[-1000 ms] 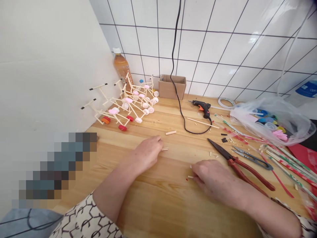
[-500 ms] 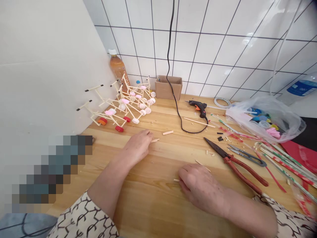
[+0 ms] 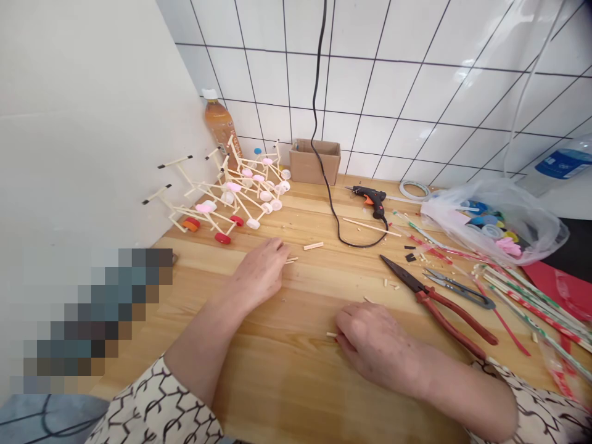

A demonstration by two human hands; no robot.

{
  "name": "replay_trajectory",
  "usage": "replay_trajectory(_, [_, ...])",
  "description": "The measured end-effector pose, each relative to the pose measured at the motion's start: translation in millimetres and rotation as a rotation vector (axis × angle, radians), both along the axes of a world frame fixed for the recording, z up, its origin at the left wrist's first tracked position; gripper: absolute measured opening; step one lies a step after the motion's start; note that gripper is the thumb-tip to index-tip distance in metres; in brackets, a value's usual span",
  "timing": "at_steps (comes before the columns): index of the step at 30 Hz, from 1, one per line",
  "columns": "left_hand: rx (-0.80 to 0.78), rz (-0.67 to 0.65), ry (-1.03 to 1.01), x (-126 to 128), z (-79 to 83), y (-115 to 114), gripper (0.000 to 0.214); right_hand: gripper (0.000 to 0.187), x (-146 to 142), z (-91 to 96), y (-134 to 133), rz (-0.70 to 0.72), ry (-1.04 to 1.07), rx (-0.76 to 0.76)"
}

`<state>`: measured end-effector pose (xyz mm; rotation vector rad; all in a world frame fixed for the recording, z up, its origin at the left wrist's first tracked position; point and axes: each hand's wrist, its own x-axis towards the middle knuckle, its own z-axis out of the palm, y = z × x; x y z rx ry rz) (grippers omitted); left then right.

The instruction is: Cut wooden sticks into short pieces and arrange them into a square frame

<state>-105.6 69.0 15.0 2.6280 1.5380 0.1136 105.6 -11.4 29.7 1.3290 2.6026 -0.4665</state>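
Note:
My left hand rests knuckles-up on the wooden table, fingers curled over short pale stick pieces that poke out at its fingertips. My right hand lies lower on the table, fingers pinched on a short stick piece whose end shows at its left. Another short stick lies loose just beyond the left hand. Red-handled pliers lie to the right of my right hand.
Stick models with bottle-cap wheels stand at the back left by a drink bottle. A cardboard box, a glue gun with its cable, snips, a plastic bag of caps and wrapped chopsticks fill the right.
My right hand has slid down and left along the table with its stick piece. The left hand stayed over the short sticks, barely shifting.

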Motion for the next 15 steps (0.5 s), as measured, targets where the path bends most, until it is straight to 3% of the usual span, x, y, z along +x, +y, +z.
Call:
replay_trajectory(9, [0.115, -0.024, -0.256, 16.0, -6.8, -6.5, 0.018, 0.015, 11.0, -1.4, -19.6, -0.042, 0.01, -0.045])
replay_trajectory(15, [0.046, -0.159, -0.426, 41.9, -15.1, -18.6, 0.013, 0.017, 28.9, -2.3, -33.4, -0.136, 0.057, -0.048])
